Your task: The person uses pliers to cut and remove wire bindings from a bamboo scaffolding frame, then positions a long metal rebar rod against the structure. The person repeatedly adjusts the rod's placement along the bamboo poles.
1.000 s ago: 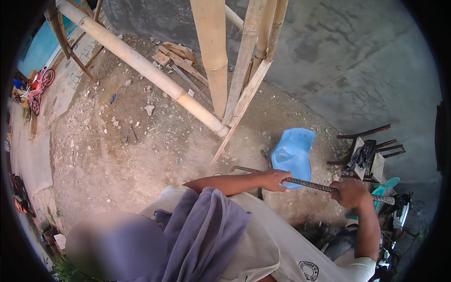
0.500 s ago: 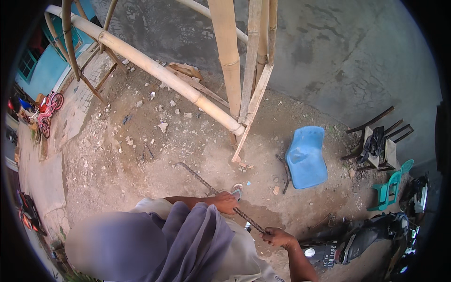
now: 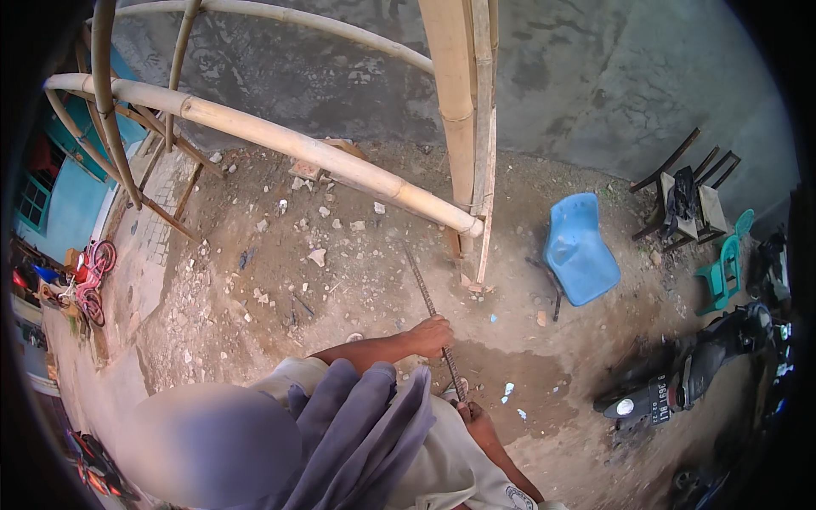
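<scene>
Compared with half a second ago, the ribbed steel bar (image 3: 422,285) is turned: earlier its far end reached out to the left, and now it points more straight away from the person. The right hand (image 3: 476,421) has come nearer to the body, and the blue chair (image 3: 582,255) appears farther right and higher in the view.

The bar is at the left of the blue chair, well apart from it. The left hand (image 3: 432,337), also to the left of this chair and somewhat nearer to the person, has its fingers curled around the bar. The right hand, nearer to the person again than the left one, is closed around the lower part of the bar; whether the bar continues past this hand, one cannot tell.

Counted, there are two hands, one bar and one blue chair. To the right of the blue chair stand two dark-framed chairs (image 3: 712,208), with one black bag (image 3: 680,195), and at least one green plastic chair (image 3: 722,276). Right of it and nearer to the person is one dark motorcycle (image 3: 701,365). On the left of the blue chair are one thick upright bamboo pole (image 3: 455,127) and, far off, one pink bicycle (image 3: 89,289).
</scene>
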Demonstrator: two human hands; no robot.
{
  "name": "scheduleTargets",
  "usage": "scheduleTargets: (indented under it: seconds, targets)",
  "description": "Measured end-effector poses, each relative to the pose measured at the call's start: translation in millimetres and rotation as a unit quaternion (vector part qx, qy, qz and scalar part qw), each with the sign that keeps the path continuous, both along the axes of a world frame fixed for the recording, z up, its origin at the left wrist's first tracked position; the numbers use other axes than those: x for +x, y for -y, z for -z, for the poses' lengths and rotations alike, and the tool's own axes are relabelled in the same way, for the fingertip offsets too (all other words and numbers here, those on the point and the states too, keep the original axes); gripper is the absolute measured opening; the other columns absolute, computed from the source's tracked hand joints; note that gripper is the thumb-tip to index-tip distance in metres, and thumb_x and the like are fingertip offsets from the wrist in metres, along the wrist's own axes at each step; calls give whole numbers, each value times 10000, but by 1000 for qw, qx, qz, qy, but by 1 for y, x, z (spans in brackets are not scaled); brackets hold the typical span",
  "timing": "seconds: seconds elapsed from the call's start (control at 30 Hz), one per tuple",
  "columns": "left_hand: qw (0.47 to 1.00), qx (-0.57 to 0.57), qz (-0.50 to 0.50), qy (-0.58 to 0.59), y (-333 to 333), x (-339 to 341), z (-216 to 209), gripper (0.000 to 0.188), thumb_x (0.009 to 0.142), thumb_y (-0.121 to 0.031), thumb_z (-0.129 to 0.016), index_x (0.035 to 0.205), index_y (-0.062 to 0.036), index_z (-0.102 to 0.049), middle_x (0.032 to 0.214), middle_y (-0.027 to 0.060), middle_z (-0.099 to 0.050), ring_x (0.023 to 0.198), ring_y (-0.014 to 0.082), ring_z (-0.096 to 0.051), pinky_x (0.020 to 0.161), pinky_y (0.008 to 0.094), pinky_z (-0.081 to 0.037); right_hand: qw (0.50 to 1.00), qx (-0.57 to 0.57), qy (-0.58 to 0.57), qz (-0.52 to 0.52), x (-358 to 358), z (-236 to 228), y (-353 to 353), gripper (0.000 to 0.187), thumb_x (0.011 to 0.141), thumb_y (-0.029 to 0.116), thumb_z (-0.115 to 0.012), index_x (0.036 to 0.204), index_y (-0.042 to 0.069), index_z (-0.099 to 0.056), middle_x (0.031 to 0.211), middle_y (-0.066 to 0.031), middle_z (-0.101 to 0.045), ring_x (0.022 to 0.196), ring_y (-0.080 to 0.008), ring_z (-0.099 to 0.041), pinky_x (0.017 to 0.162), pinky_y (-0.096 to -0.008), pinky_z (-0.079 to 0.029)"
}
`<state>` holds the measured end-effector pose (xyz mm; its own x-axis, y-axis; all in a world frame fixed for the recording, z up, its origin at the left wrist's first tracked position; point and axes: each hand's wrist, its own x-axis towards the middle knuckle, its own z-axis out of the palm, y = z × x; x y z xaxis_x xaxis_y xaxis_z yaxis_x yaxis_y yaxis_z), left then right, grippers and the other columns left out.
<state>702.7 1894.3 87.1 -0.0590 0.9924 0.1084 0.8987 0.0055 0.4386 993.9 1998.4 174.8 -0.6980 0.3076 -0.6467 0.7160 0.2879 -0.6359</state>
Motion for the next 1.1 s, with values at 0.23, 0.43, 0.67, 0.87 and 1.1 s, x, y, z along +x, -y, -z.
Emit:
scheduleTargets:
  seconds: [0.23, 0.43, 0.67, 0.87, 1.1]
  targets:
    - [999, 19, 21, 24, 123, -112, -23, 227, 761, -255, -741, 950, -140, -691, 983, 85, -636, 1037, 290, -592, 960, 421, -419, 998, 33, 1, 55, -79, 10, 145, 490, 1013, 461, -517, 997, -7, -661, 862, -261, -685, 868, -454, -664, 768, -489, -516]
    - [974, -94, -196, 71, 288, -238, -19, 308, 850, -240, -716, 1134, -126, -678, 1223, 119, -608, 1172, 339, -566, 1007, 453, -440, 982, -52, -70, 167, -143, 20, 251, 460, 1008, 503, -575, 829, 79, -569, 598, 31, -477, 491, -87, -430, 456, -283, -329]
    - [805, -285, -90, 513, 285, -221, 12, 537, 960, -533, -623, 1203, -56, -662, 1091, 109, -704, 1010, 250, -680, 872, 422, -531, 940, -136, -34, 311, -329, 74, 219, 442, 1016, 521, -543, 896, 96, -557, 580, 44, -432, 430, -77, -377, 393, -266, -289]
    - [450, -276, -285, 800, 235, -246, 17, 516, 1054, -510, -466, 1236, -40, -578, 1001, 90, -647, 787, 241, -643, 731, 403, -531, 886, -75, -134, 437, -531, 170, 185, 443, 1045, 478, -481, 876, 75, -550, 613, 5, -478, 454, -109, -443, 401, -297, -369]
    - [847, -244, -349, 317, 250, -374, 30, 477, 1015, -442, -531, 1019, 25, -630, 904, 222, -702, 832, 429, -677, 777, 499, -526, 736, -240, -308, 553, -682, 198, 178, 368, 1049, 448, -505, 936, 100, -549, 685, -3, -526, 512, -121, -473, 451, -299, -392]
